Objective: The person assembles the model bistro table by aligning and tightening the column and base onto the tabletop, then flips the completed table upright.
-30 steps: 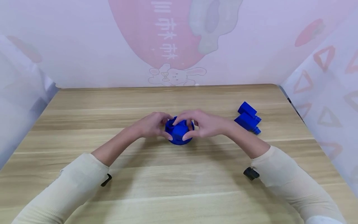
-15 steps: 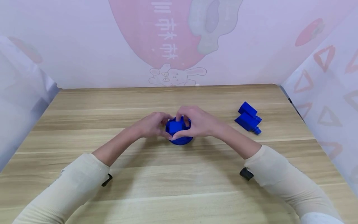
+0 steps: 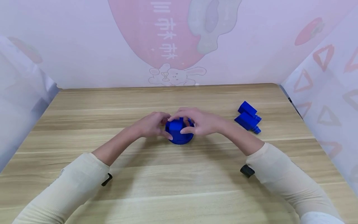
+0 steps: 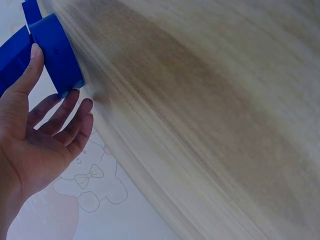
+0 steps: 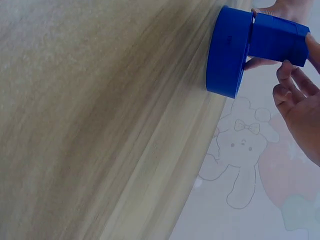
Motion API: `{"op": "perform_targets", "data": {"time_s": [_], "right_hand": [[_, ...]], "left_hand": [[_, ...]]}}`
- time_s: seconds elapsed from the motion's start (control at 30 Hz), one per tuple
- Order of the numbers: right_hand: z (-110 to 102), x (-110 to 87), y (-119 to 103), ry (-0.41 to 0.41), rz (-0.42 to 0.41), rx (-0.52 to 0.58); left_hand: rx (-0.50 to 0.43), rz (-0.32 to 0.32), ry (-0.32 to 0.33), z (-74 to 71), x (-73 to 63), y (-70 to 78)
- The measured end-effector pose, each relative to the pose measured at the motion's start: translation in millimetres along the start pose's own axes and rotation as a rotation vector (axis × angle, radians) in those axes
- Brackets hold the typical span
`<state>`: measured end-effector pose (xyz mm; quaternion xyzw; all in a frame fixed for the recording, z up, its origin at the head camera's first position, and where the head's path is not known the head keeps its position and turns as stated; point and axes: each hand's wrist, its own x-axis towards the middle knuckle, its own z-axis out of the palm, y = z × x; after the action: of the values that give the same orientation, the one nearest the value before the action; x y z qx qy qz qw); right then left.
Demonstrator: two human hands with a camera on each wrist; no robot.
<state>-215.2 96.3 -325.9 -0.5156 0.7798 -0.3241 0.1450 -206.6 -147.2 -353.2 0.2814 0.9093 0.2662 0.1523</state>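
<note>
A round, shallow blue base (image 3: 181,140) rests on the table in front of me, and an angular blue block (image 3: 176,125) stands up from it. My left hand (image 3: 153,125) holds the base by its left side; in the left wrist view the thumb lies at the rim and the fingertips at the outer wall. From the right, my right hand (image 3: 204,122) reaches over the block, thumb and fingers curved around its upper part. The right wrist view shows the block (image 5: 277,40) projecting from the base (image 5: 230,52), fingertips right at its free end. The block's lower end is hidden inside the base.
Two more blue pieces lie side by side at the back right: a block (image 3: 247,108) and a larger one (image 3: 248,121), with narrow ribbed necks. The wood-grain table (image 3: 179,180) ends at a pale printed back panel (image 3: 98,46).
The block has shifted left and turned within the base. My right hand moved left, then slightly back right, its thumb now away from the left thumb. My left hand stayed in place.
</note>
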Motion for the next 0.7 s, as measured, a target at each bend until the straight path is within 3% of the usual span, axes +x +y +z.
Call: {"op": "perform_targets", "data": {"time_s": [0.3,0.57,0.7], "right_hand": [[-1.9,1.7,5.4,0.136,0.158,-0.093],[1.8,1.4,8.6,0.179,0.170,-0.136],[-0.9,-1.7,9.4,0.152,0.139,-0.085]], "left_hand": [[0.024,-0.020,-0.001,0.1,-0.5,1.4],[0.024,-0.019,-0.001,-0.3,-1.0,2.8],[0.018,-0.024,-0.009,-0.3,-1.1,3.1]]}}
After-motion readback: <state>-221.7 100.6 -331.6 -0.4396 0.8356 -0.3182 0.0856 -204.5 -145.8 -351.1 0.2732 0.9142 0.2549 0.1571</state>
